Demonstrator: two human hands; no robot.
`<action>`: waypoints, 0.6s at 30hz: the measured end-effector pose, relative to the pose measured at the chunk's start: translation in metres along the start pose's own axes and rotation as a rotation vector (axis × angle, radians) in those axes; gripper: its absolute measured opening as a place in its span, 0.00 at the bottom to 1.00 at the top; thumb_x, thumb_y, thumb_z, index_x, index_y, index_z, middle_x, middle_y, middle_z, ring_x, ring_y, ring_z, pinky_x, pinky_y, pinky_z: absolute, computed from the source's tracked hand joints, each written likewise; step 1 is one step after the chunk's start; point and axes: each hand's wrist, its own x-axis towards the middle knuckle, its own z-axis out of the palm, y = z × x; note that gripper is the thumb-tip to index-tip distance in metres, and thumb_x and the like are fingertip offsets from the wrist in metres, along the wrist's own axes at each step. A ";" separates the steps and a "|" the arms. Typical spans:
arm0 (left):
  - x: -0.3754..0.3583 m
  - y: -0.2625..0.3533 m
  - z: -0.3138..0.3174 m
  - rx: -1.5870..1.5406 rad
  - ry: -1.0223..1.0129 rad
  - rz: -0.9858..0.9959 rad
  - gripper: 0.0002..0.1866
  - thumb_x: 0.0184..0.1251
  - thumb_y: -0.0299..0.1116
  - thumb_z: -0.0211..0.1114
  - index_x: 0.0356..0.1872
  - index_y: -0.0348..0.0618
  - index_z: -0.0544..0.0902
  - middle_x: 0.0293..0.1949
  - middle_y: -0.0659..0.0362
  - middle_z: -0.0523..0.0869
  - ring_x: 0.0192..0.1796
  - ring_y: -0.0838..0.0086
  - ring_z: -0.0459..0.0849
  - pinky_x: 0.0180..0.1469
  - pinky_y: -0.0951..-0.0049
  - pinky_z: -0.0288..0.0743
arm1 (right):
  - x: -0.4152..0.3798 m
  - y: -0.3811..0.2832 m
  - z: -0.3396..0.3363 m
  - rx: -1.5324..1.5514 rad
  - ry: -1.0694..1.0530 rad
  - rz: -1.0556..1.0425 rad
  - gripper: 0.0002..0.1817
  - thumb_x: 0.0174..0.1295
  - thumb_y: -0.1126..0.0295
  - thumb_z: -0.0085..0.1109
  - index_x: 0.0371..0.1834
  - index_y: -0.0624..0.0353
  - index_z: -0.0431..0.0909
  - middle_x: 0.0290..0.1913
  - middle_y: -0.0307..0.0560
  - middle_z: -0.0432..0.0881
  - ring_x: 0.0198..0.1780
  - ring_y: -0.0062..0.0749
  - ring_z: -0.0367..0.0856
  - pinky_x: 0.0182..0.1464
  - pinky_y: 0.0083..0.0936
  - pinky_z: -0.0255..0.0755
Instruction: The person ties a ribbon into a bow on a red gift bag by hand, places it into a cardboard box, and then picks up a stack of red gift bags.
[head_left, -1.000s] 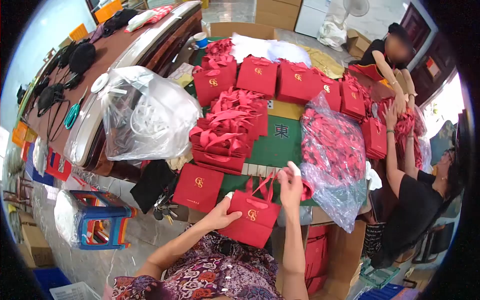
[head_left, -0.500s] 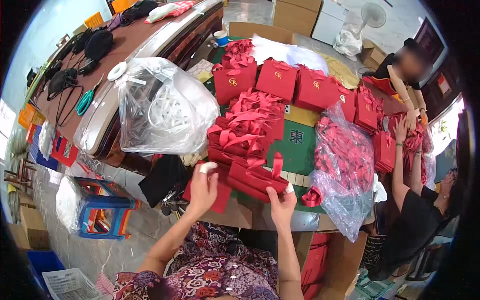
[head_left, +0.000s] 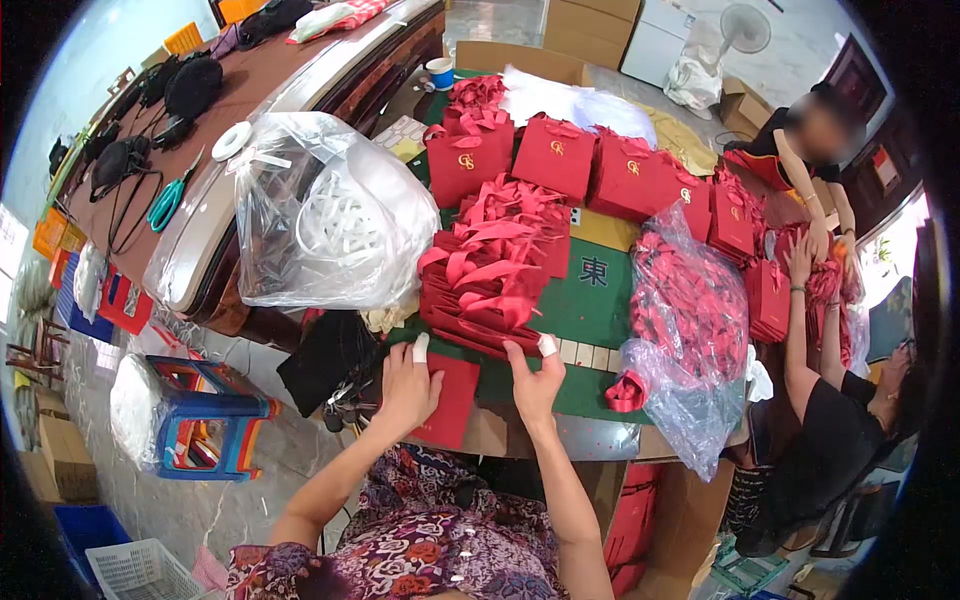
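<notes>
Folded red gift bag now laid on the stack of flat bags (head_left: 480, 290) near the table's front edge; left hand (head_left: 405, 385) and right hand (head_left: 533, 378), open, press its near end.

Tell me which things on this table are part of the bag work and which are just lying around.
In use: left hand on a flat red bag; right hand at the stack of red bags; standing red bags; plastic sack of red ribbons.

Lying about: scissors; tape roll; cup; black cloth; stool.
</notes>
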 end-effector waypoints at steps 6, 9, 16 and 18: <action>-0.010 0.010 -0.006 -0.048 -0.031 -0.047 0.34 0.61 0.34 0.68 0.64 0.27 0.66 0.54 0.37 0.75 0.58 0.44 0.70 0.59 0.50 0.66 | 0.011 -0.008 0.022 -0.035 0.066 0.104 0.18 0.57 0.69 0.75 0.46 0.64 0.78 0.38 0.46 0.81 0.38 0.33 0.81 0.41 0.29 0.76; -0.010 0.009 -0.006 -0.028 -0.038 -0.042 0.32 0.60 0.35 0.69 0.62 0.28 0.69 0.53 0.39 0.75 0.58 0.46 0.70 0.58 0.50 0.67 | 0.019 -0.001 0.028 -0.049 0.126 0.119 0.22 0.55 0.65 0.77 0.44 0.64 0.76 0.41 0.48 0.77 0.36 0.36 0.80 0.36 0.31 0.75; -0.011 0.005 -0.006 -0.037 -0.033 0.021 0.21 0.59 0.35 0.70 0.53 0.38 0.81 0.55 0.48 0.77 0.59 0.50 0.71 0.58 0.54 0.67 | 0.011 0.007 0.009 -0.064 -0.060 0.202 0.25 0.53 0.64 0.79 0.49 0.64 0.77 0.42 0.45 0.75 0.37 0.32 0.77 0.37 0.27 0.74; -0.010 0.007 -0.005 -0.047 -0.020 0.036 0.20 0.59 0.35 0.71 0.52 0.40 0.82 0.55 0.49 0.77 0.59 0.51 0.71 0.58 0.54 0.66 | 0.002 0.005 0.003 0.015 -0.008 0.169 0.25 0.53 0.65 0.78 0.50 0.63 0.77 0.41 0.45 0.75 0.35 0.31 0.76 0.36 0.27 0.73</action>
